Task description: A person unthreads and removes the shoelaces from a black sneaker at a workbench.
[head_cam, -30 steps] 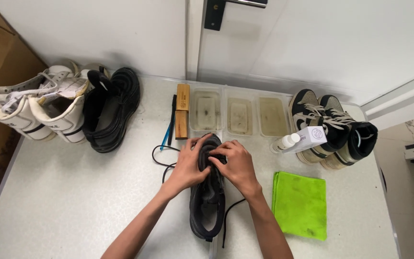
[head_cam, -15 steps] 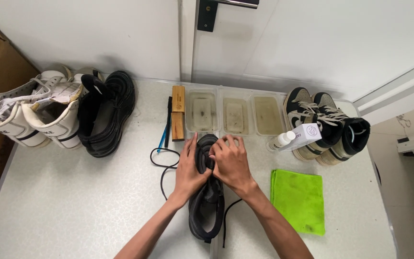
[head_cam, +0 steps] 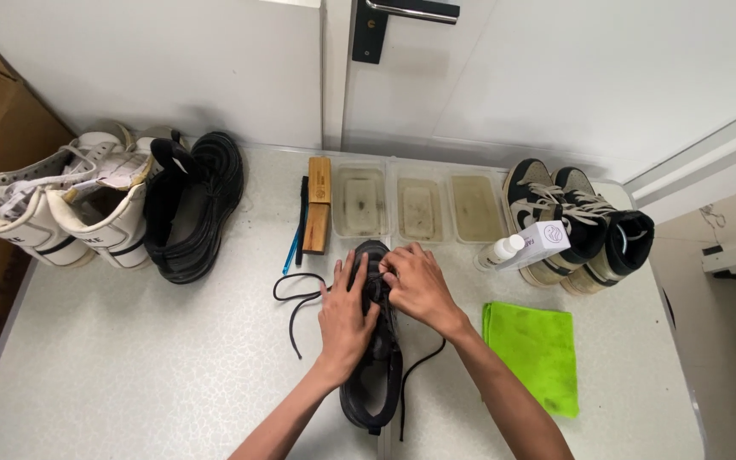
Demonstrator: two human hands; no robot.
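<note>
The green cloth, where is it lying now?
In the head view, the green cloth lies on the table's right side, beside the right hand, below the white bottle.

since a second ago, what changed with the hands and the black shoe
Little changed. Both the left hand and right hand stay on the black shoe, fingers working at its lace; the grip barely shifts. The shoe, green cloth and other shoes stay put.

On my table I count six shoes: one black shoe (head_cam: 374, 358) at 6 o'clock, a white pair (head_cam: 57, 209) and another black shoe (head_cam: 189, 209) at 10, a black-and-tan pair (head_cam: 577, 221) at 2. At 12 sit three clear trays (head_cam: 423, 209), one wooden brush (head_cam: 318, 204), one bottle (head_cam: 526, 247); one green cloth (head_cam: 538, 353) at 4.
</note>
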